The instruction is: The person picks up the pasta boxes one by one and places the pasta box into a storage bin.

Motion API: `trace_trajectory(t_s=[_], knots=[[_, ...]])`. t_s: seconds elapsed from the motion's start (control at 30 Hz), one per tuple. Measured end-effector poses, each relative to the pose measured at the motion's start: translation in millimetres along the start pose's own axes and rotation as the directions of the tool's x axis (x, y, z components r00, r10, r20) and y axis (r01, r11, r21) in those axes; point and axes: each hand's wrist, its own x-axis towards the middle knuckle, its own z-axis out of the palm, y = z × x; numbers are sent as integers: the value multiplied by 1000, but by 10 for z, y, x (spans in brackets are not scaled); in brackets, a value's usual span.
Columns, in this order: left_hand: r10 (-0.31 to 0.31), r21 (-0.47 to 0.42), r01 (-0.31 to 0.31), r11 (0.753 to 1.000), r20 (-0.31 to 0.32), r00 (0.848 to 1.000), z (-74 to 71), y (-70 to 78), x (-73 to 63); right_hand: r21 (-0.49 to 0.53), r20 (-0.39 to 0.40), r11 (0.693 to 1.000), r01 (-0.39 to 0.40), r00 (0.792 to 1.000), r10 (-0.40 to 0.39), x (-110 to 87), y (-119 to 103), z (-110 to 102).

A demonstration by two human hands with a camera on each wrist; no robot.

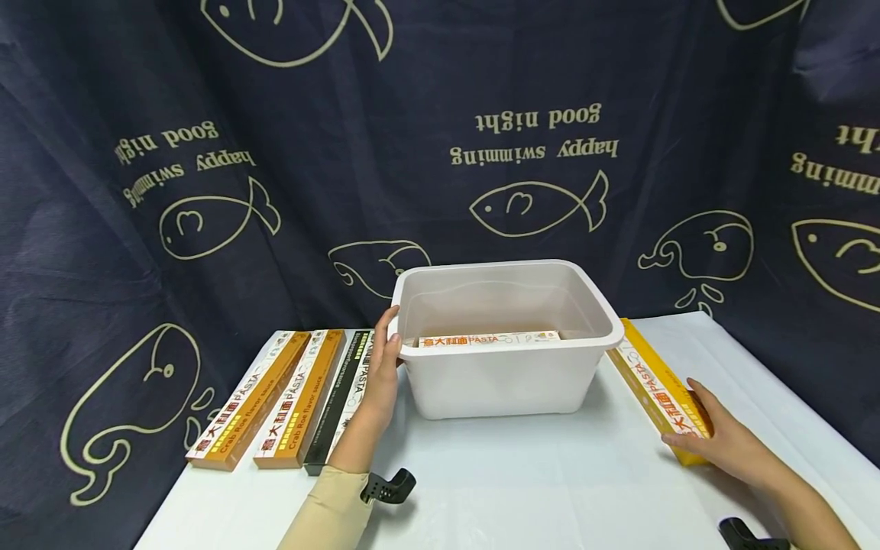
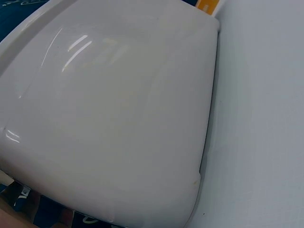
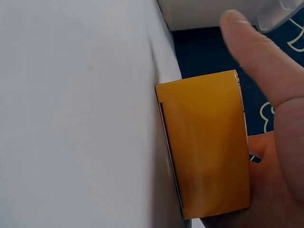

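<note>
Apparently about to grasp the long yellow cardboard pasta box (image 1: pixel 655 387) on the white tabletop (image 1: pixel 516 481) beside the white plastic tub (image 1: pixel 502 382), gripping that tub with left hand (image 1: pixel 380 376), probably needing next to close spread right hand (image 1: pixel 725 434).

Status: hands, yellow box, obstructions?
Left hand touching white bin. Right hand spread at near end of yellow pasta box. Box lies beside bin. Nothing seen blocking right hand.
</note>
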Motion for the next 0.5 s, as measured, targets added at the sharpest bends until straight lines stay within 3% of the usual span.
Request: trace_trajectory(t_s=[0.5], knots=[[-20, 12, 20, 1000, -8, 1000, 0, -11, 3, -101, 15, 990, 99, 995, -98, -77, 106, 6]])
